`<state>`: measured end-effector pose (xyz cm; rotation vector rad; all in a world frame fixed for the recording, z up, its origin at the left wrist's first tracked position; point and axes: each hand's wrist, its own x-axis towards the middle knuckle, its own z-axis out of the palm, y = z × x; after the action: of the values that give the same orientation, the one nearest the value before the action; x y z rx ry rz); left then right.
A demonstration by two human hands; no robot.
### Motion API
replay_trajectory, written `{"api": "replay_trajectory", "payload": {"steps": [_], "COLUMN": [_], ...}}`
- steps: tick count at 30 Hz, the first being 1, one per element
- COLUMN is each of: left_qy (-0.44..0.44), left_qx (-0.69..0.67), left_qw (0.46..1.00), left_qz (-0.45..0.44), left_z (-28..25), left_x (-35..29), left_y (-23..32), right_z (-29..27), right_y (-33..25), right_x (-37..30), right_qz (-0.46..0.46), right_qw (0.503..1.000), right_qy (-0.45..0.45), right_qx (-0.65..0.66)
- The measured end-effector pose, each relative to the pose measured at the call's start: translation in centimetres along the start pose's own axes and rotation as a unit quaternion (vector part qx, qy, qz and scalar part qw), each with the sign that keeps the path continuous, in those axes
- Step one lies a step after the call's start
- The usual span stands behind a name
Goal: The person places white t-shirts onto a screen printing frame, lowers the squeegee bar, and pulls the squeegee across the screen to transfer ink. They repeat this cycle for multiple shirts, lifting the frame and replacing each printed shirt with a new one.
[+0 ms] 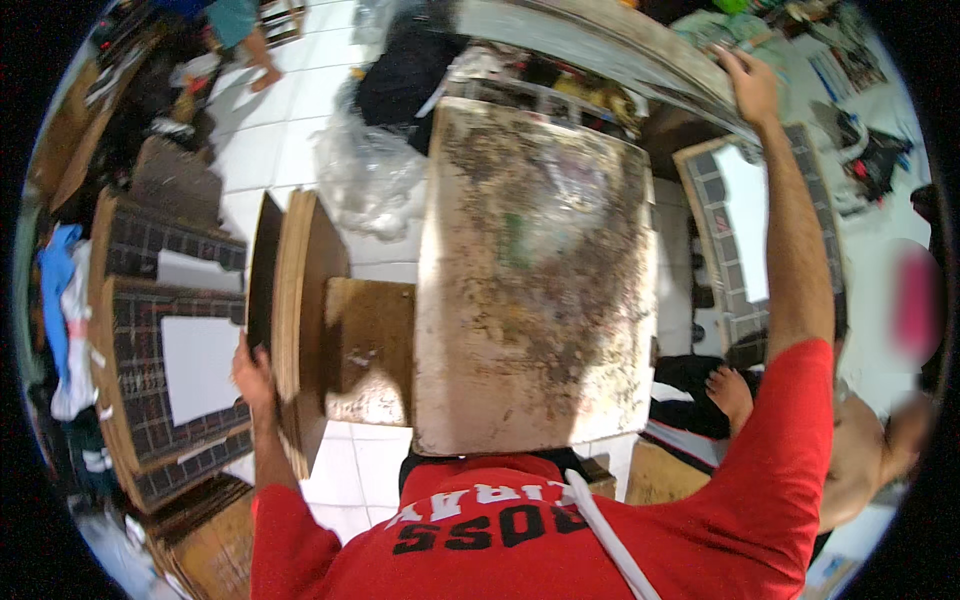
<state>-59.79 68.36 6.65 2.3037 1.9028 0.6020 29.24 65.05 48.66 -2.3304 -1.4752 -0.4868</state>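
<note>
Boards are what both hands work with in the head view. The left hand grips the edge of a stack of thin brown boards standing on edge on the white tiled floor, fingers wrapped around the near edge of the outermost sheet. The right hand is stretched far up and forward, fingers curled over the edge of a long grey tilted board. Between the two hands lies a large stained desk top, pale with brown and dark blotches, and a smaller brown panel touches its left side, just right of the left hand.

Left of the left hand, framed panels with a dark grid pattern lean in a row, each showing a plain white rectangle in the middle. Another grid-patterned frame with a white centre lies to the left of the right forearm. Ahead of the left hand, a crumpled clear plastic bag sits on the floor; I cannot tell what it holds. A dark bundle lies beyond it. Below the right arm, another person's bare foot rests near the desk's corner.
</note>
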Motion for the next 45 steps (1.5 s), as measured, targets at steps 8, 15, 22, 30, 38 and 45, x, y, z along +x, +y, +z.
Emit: {"api": "replay_trajectory", "payload": {"steps": [8,15,22,30,38,45], "left_qy": [0.093,0.195,-0.063,0.058,0.072,-0.085], "left_qx": [0.167,-0.015,-0.192,-0.149,-0.049,-0.115], "left_qw": [0.962,0.981,0.979,0.851,0.928,0.982], "left_qz": [-0.193,0.012,-0.006,-0.500,-0.362,-0.120], "left_z": [-12.1,-19.2,-11.2,-3.3,-7.2,-2.0], "left_x": [6.1,-8.5,-28.5,-30.8,-21.9,-16.0], "left_y": [5.9,22.1,32.0,19.3,16.5,20.2], "right_z": [-0.6,-0.8,-1.4,-0.7,0.9,-0.8], "right_y": [-1.1,-1.8,-2.3,-2.3,-2.1,-5.4], "right_x": [0.7,2.0,3.0,1.4,-2.8,-6.0], "right_qz": [0.030,0.029,0.035,0.019,0.029,0.018], "right_qw": [0.999,0.999,0.998,0.999,0.999,0.995], "right_qy": [-0.029,-0.018,-0.052,-0.027,0.031,0.094], "right_qx": [0.028,0.025,0.015,-0.002,-0.033,0.019]}}
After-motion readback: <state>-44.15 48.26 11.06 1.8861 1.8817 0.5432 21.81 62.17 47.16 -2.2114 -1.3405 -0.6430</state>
